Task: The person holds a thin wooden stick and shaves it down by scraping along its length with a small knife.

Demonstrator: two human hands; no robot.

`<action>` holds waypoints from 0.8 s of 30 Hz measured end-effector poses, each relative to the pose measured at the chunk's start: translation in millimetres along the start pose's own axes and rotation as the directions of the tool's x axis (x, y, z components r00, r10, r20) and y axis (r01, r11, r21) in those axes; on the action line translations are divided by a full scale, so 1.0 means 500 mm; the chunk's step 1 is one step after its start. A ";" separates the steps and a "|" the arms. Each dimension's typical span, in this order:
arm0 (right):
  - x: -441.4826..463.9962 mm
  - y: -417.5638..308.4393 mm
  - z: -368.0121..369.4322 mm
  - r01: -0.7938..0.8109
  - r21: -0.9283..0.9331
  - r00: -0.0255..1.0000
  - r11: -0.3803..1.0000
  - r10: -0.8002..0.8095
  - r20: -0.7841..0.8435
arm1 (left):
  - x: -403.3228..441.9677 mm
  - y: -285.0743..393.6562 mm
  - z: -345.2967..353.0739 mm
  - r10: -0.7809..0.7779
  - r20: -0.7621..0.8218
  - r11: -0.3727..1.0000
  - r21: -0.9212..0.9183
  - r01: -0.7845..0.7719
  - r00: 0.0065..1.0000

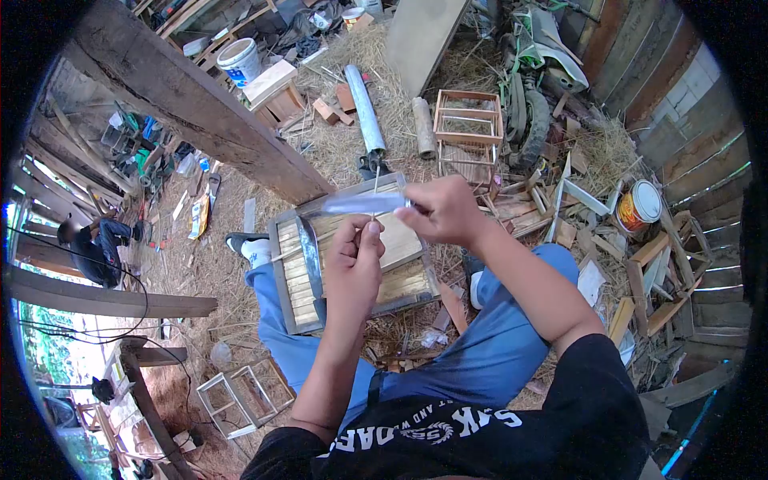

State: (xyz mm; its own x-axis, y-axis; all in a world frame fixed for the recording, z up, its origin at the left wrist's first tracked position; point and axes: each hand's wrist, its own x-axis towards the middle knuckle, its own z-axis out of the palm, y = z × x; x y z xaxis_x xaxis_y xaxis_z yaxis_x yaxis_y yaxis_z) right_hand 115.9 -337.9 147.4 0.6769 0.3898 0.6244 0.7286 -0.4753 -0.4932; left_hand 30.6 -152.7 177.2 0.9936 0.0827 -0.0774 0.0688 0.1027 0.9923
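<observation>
My right hand [440, 210] is closed around the handle of a knife [364, 203], whose blade is smeared by motion and points left. Just below the blade, my left hand [356, 260] pinches a thin wooden stick [377, 178] that stands up past the blade. Both hands are above a low slatted wooden table [300, 298] between my legs. On the table's left part lies a long curved blade [310, 256], partly behind my left hand. A flat wooden board [400, 254] rests on the slats under my right hand.
A thick wooden post [208, 112] slants down near the table's far left corner. Beyond the table lie a grey pipe [366, 108] and a small wooden frame [468, 120]. Paint bucket [640, 204] and scrap wood are at right. Another person [100, 248] sits far left.
</observation>
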 end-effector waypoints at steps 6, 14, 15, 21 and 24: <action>-0.006 -0.012 0.009 0.125 0.003 0.989 0.992 -0.125 0.076 | -0.003 -0.012 0.000 0.022 -0.072 0.995 0.102 -0.015 0.997; 0.030 0.067 -0.045 -0.332 0.027 0.940 0.943 0.333 -0.080 | -0.031 -0.001 0.007 0.058 0.051 0.998 0.023 -0.059 0.997; 0.029 0.060 -0.042 -0.322 0.023 0.943 0.946 0.323 -0.075 | -0.027 -0.002 0.005 0.064 0.044 0.998 0.016 -0.065 0.997; -0.003 -0.016 0.008 0.055 0.022 0.995 0.998 -0.056 0.081 | -0.016 0.006 -0.001 -0.102 -0.009 0.994 -0.027 0.101 0.995; -0.008 -0.019 0.010 0.070 -0.005 0.991 0.998 -0.069 0.113 | -0.010 -0.014 0.004 0.088 -0.065 0.990 0.114 -0.080 0.994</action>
State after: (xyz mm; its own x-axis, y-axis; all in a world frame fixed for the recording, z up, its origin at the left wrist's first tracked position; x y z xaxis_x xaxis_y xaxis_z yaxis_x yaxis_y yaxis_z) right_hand 106.8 -331.2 146.5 0.6326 0.5084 0.5842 0.7736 -0.4510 -0.4451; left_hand 25.1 -155.6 170.7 0.9878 0.1556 0.0039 -0.0011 -0.0180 0.9998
